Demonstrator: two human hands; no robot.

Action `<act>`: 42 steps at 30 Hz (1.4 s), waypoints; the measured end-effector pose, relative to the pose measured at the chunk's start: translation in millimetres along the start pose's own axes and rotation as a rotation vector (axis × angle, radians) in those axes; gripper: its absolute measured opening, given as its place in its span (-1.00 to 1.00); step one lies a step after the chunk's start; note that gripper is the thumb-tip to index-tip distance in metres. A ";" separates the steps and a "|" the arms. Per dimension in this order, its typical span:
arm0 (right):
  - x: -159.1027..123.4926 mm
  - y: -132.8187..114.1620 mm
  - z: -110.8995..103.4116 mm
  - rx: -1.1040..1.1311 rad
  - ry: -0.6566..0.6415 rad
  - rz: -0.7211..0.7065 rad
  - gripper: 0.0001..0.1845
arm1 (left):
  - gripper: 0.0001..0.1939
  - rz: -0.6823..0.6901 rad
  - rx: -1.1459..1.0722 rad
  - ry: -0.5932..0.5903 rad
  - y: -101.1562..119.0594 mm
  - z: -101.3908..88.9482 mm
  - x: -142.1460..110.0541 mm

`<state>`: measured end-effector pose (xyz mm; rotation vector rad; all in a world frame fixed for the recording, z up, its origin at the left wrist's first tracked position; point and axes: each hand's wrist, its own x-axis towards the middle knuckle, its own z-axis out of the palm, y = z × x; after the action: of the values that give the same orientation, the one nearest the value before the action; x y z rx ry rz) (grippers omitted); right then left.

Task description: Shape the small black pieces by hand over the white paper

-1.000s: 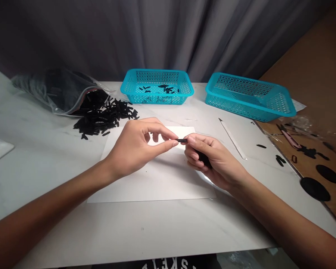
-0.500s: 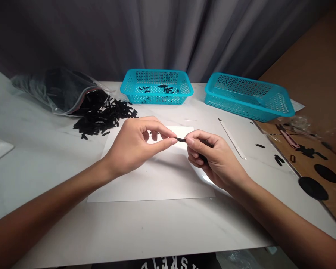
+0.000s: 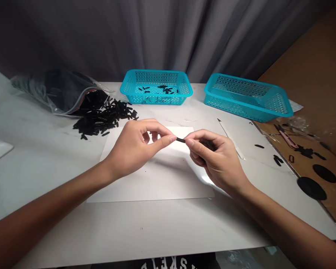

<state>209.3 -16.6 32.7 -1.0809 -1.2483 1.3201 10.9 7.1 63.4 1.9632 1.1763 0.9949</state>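
Observation:
A small, slim black piece [image 3: 180,140] is pinched at both ends above a white sheet of paper [image 3: 156,183]. The thumb and fingertips of my left hand [image 3: 140,147] grip its left end. My right hand [image 3: 212,153] holds the other end between thumb and forefinger. Something dark, perhaps more black pieces, shows inside the curled fingers of the right hand; I cannot make it out. A heap of similar black pieces [image 3: 100,117] spills from a clear plastic bag [image 3: 56,93] at the back left.
Behind the paper stands a blue basket [image 3: 156,100] with several black pieces inside. Another blue basket [image 3: 240,110] stands at the back right. To the right lie a white pencil-like tool [image 3: 231,140], loose black pieces [image 3: 277,160], a pink cutter [image 3: 287,137] and black discs [image 3: 311,188].
Both hands keep their pinch on the black piece. It tilts slightly more, and the right hand has turned a little. The whole view has shifted very slightly.

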 end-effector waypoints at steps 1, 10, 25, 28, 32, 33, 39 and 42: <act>0.2 -0.2 -0.2 0.004 -0.005 0.003 -0.82 | -0.87 0.001 0.000 0.006 0.3 0.3 -0.1; 0.0 -0.8 0.0 0.020 -0.005 -0.008 -0.86 | -0.91 0.075 -0.020 0.043 -0.8 0.3 -1.7; -0.3 -3.7 -0.1 -0.001 0.011 -0.028 -0.87 | -0.92 0.072 -0.051 0.025 1.7 -0.4 -2.4; 0.0 -3.8 -0.5 0.007 0.008 -0.017 -0.87 | -0.91 0.050 -0.076 0.016 2.9 -0.2 -2.3; 0.4 -3.0 -1.6 0.017 -0.009 -0.015 -0.89 | -0.92 0.019 -0.125 -0.003 3.9 -0.8 -2.8; 0.5 -2.7 -2.0 0.021 -0.016 -0.015 -0.89 | -0.92 0.013 -0.141 -0.009 4.0 -1.0 -3.0; 0.7 -2.1 -2.6 0.027 -0.032 -0.009 -0.91 | -0.93 0.007 -0.187 -0.029 4.2 -1.0 -3.7; 0.5 -1.9 -2.3 0.013 -0.034 -0.019 -0.92 | -0.94 0.030 -0.180 -0.025 5.2 -0.9 -4.6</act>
<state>211.6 -15.9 34.5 -1.0392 -1.2696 1.3357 10.9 1.0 66.8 1.8508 1.0098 1.0503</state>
